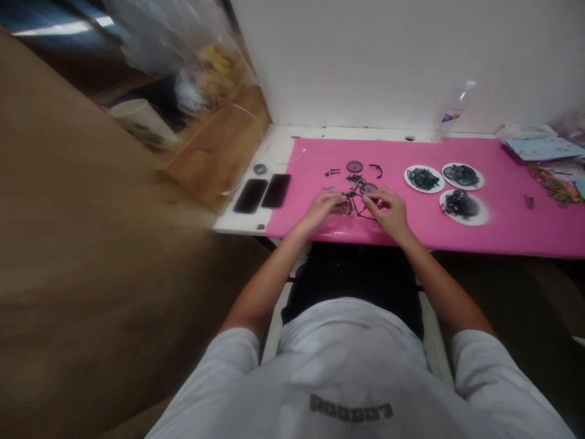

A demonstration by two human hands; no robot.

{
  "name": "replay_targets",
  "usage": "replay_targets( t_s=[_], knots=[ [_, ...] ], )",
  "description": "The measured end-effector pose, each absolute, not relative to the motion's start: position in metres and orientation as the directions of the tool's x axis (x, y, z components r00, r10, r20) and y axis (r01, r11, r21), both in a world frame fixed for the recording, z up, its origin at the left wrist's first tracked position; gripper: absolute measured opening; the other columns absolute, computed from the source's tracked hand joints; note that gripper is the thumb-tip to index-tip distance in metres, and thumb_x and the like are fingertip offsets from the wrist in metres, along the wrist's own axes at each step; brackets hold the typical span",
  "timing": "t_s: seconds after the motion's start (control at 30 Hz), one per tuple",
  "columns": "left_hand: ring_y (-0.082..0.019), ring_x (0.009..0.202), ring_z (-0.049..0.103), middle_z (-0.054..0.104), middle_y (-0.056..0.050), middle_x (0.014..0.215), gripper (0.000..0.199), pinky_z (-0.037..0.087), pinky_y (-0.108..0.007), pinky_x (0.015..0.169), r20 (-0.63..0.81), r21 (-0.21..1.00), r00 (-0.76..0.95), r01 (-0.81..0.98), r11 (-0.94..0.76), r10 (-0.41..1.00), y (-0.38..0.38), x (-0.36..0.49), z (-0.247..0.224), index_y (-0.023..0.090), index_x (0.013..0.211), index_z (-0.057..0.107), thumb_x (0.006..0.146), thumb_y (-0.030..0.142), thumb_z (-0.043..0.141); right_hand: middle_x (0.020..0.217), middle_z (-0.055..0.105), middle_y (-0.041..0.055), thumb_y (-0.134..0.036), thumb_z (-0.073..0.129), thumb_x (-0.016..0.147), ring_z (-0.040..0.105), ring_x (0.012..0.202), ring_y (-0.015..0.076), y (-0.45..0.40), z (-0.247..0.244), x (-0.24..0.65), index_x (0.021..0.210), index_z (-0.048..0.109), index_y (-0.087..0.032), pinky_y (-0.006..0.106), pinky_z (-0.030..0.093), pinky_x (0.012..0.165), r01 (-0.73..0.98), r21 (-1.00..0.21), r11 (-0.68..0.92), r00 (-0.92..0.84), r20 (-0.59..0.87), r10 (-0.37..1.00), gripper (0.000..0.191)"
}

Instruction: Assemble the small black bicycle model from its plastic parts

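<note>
Between my two hands is a small dark model bicycle frame [362, 211], above the pink mat [315, 160]. My left hand [325, 207] pinches its left end, near a small wheel. The fingers of my right hand [386, 209] are closed on the upper part of the frame. Just beyond my fingers lies another dark piece with a wheel [368, 188]. Farther back, a loose wheel [354, 166] rests flat, with a curved black part [377, 171] to its right and small dark parts [334, 172] to its left.
Three white plates with dark parts, one being the left plate [424, 190], stand on the right. Two phones [276, 191] lie at the left edge. A clear bottle [458, 103] is at the back; blue packets [543, 148] lie far right.
</note>
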State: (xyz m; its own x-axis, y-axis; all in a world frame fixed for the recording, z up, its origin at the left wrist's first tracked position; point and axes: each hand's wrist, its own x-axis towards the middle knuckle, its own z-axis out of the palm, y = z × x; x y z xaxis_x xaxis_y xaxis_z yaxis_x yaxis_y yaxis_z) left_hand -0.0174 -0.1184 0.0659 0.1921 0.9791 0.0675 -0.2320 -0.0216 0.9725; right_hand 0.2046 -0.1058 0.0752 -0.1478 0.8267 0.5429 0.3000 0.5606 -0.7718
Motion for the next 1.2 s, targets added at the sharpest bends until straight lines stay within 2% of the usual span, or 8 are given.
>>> replay_targets(
  t_s=[0.4,0.73,0.87,1.2],
  knots=[
    [-0.019,0.080,0.078,0.082,-0.011,0.092,0.028,0.060,-0.032,0.082,0.122,0.990,0.180,-0.086,-0.108,0.976,-0.125,-0.021,0.073,0.015,0.087,0.082,0.093,0.042,0.076,0.093,0.078,0.0081,-0.067,0.077,0.095,0.068,0.080,0.0217,-0.106,0.075,0.205,0.093,0.086,-0.027,0.035,0.057,0.061,0.297,-0.764,0.572,-0.148,0.555,0.818,0.041],
    [-0.017,0.077,0.071,0.078,-0.008,0.080,0.032,0.054,-0.030,0.077,0.188,0.982,0.208,-0.004,-0.191,0.960,-0.125,-0.021,0.075,0.016,0.077,0.079,0.097,0.038,0.067,0.093,0.079,0.0078,-0.070,0.077,0.094,0.069,0.080,0.0214,-0.105,0.074,0.205,0.092,0.086,-0.027,0.034,0.056,0.060,0.283,-0.767,0.576,-0.158,0.555,0.816,0.044],
    [-0.017,0.076,0.068,0.077,-0.007,0.078,0.033,0.053,-0.031,0.077,0.205,0.978,0.231,-0.003,-0.210,0.951,-0.125,-0.022,0.074,0.017,0.074,0.079,0.097,0.039,0.066,0.093,0.079,0.0077,-0.071,0.077,0.094,0.069,0.080,0.0211,-0.104,0.073,0.205,0.092,0.086,-0.026,0.033,0.056,0.060,0.278,-0.762,0.584,-0.164,0.562,0.811,0.045],
    [-0.019,0.083,0.074,0.081,-0.009,0.086,0.031,0.058,-0.033,0.085,0.166,0.986,0.242,-0.034,-0.163,0.956,-0.125,-0.022,0.075,0.016,0.082,0.082,0.096,0.043,0.072,0.093,0.078,0.0076,-0.064,0.078,0.096,0.069,0.080,0.0208,-0.103,0.070,0.205,0.094,0.086,-0.026,0.033,0.055,0.059,0.265,-0.756,0.598,-0.157,0.578,0.801,0.038]
  ],
)
